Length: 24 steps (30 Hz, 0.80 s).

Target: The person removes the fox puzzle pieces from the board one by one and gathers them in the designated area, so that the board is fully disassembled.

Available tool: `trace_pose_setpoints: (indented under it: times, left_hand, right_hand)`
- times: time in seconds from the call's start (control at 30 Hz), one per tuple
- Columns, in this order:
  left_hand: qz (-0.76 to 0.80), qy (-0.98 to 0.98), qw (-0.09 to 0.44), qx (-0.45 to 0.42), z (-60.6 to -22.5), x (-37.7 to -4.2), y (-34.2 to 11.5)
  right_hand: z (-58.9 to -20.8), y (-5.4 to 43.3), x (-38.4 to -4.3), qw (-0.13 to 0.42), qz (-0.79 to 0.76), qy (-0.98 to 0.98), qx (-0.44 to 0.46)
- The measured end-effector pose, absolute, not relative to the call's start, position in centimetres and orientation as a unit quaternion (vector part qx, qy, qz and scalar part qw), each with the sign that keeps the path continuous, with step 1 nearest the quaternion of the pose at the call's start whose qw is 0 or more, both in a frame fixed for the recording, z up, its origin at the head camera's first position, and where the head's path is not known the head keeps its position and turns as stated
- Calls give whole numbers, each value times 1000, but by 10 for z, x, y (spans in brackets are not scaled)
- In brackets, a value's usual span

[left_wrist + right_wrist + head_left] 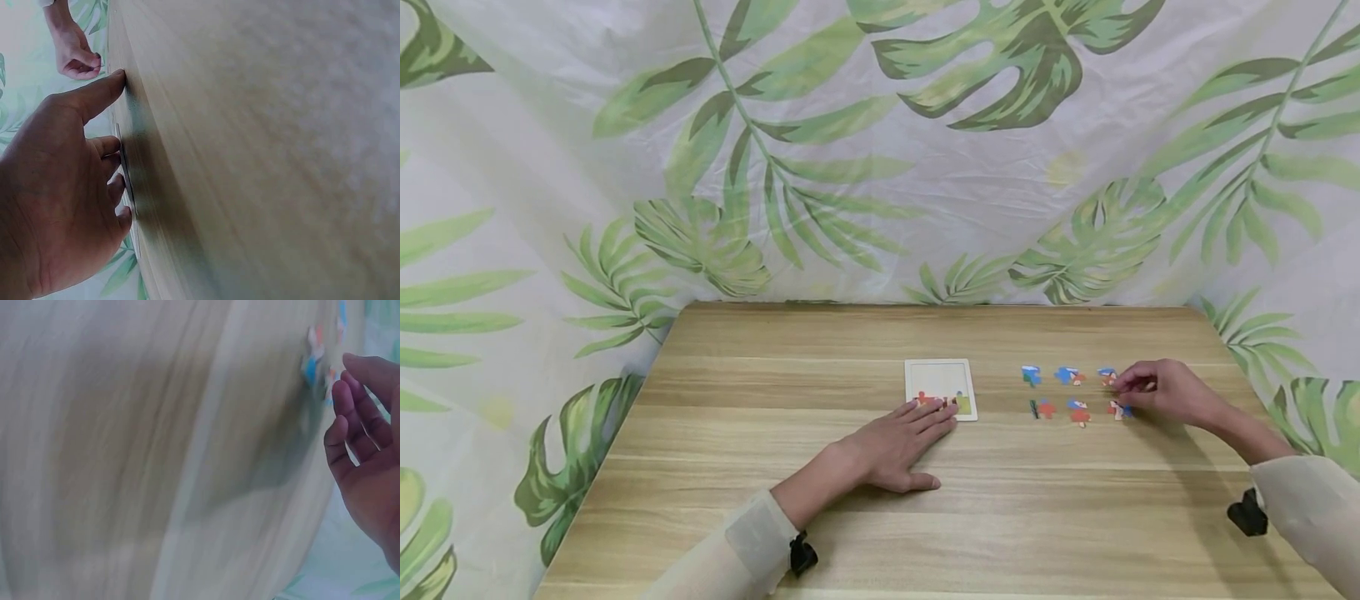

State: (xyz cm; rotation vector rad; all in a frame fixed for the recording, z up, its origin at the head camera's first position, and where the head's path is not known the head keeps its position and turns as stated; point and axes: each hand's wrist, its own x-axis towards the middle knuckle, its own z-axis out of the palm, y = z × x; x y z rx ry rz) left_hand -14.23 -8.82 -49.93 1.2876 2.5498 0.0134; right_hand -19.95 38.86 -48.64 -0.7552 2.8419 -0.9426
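Observation:
My left hand point(898, 446) lies palm down with straight fingers, its fingertips on the lower edge of a white square puzzle tray point(937, 374). Red and yellow-green jigsaw pieces point(922, 399) fill the tray's bottom row, partly hidden under those fingers. To the right, my right hand point(1176, 393) hovers with bent fingers beside the upper right jigsaw piece point(1105, 375). Below its fingertips lies another blue, white and red piece point(1117, 410). In the right wrist view, thumb and fingertips point(350, 360) are slightly apart near blurred pieces point(310, 369); no piece shows between them.
Several loose pieces lie in two rows between tray and right hand, among them a blue-green one point(1031, 374) and a red-blue one point(1079, 412). The wooden table point(790, 358) ends at a leaf-patterned cloth point(820, 200) behind.

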Motion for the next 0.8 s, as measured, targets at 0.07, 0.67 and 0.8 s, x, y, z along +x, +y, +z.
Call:
trace_pose_setpoints:
  times: [0.07, 0.67, 0.8]
  left_hand:
    - [1, 883, 141, 447, -499, -143, -88]
    - [-31, 877, 120, 464, -496, -140, -87]
    - [-31, 876, 122, 466, -495, -139, -87]
  right_hand:
    - [-482, 381, -200, 19, -311, 918, -247]
    - [-452, 267, -229, 92, -345, 881, -309]
    - [-453, 246, -235, 113, -345, 871, -331]
